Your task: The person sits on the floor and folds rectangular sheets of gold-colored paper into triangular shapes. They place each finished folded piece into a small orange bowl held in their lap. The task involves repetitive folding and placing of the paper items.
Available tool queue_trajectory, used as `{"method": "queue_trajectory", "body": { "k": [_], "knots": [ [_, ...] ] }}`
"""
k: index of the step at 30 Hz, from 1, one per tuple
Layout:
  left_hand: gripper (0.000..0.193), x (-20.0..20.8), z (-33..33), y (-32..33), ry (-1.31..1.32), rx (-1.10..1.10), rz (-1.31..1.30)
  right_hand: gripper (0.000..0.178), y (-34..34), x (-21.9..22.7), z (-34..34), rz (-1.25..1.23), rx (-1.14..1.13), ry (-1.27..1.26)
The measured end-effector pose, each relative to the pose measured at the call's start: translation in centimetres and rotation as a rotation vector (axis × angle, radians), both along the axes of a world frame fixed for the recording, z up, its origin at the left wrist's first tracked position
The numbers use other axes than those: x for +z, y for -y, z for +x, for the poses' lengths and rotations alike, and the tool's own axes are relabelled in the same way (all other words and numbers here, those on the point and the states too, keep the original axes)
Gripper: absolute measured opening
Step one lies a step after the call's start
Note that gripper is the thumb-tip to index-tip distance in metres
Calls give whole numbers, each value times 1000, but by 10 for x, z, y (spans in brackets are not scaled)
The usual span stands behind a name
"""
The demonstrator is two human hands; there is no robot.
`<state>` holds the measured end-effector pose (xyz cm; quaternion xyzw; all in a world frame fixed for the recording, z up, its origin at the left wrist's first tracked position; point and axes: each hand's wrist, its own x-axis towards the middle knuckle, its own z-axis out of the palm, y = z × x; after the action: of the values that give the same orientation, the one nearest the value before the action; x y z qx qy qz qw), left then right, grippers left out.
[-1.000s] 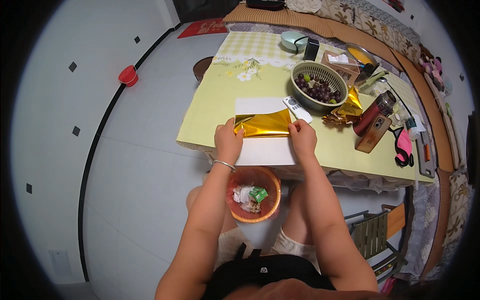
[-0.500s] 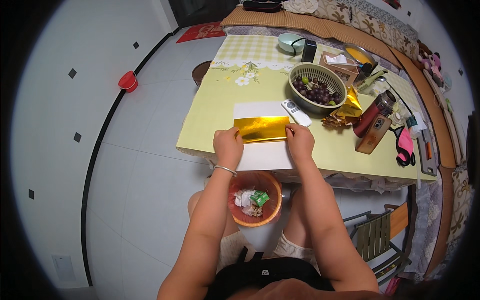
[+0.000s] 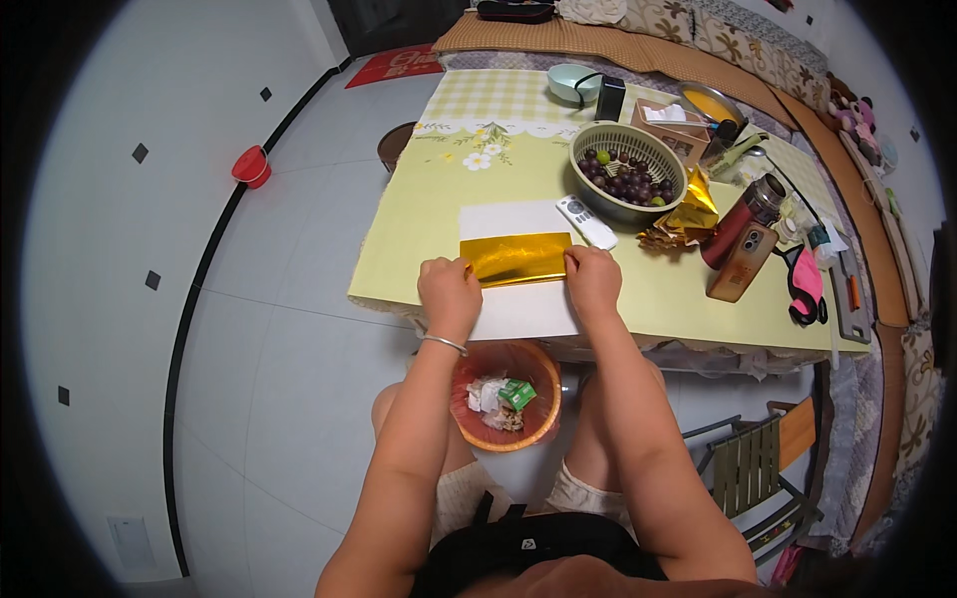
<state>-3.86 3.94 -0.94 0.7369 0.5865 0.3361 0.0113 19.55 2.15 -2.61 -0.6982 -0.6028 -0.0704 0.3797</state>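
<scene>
A shiny gold foil sheet (image 3: 516, 258), folded to a wide strip, lies over a white paper sheet (image 3: 523, 311) at the table's near edge. My left hand (image 3: 450, 297) grips the foil's left end, fingers closed, with a bangle on the wrist. At the opposite end my right hand (image 3: 594, 283) pinches the foil between thumb and fingers. Just beyond my right hand is a white remote control (image 3: 586, 222), touching or close to the paper. Crumpled gold foil (image 3: 695, 211) sits farther right, beside a colander (image 3: 588, 194) of dark grapes (image 3: 636, 185).
On the right of the cloth-covered table (image 3: 404, 249) are a red thermos (image 3: 733, 224), a phone (image 3: 743, 261) and a pink-and-black eye mask (image 3: 803, 284). A lined waste bin (image 3: 543, 424) stands between my knees. A folding chair (image 3: 748, 468) is at lower right.
The whole view has shifted very slightly. Both hands keep their hold at the foil's two ends, and the foil looks nearly the same.
</scene>
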Motion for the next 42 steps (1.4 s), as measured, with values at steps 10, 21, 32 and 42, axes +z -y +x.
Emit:
{"method": "queue_trajectory", "body": {
  "k": [10, 21, 32, 42],
  "knots": [
    [36, -18, -5, -12, 5, -546, -179, 7, 1, 4, -3, -31, 9, 24],
    [84, -1, 7, 21, -468, -540, -153, 46, 24, 19, -36, -143, 497, 172],
    [103, 12, -9, 53, -440, -348, -234, 91, 47, 24, -3, -558, 381, 219],
    [37, -6, -40, -26, 107, -232, -8, 29, 15, 18, -10, -141, 374, -421]
  ]
}}
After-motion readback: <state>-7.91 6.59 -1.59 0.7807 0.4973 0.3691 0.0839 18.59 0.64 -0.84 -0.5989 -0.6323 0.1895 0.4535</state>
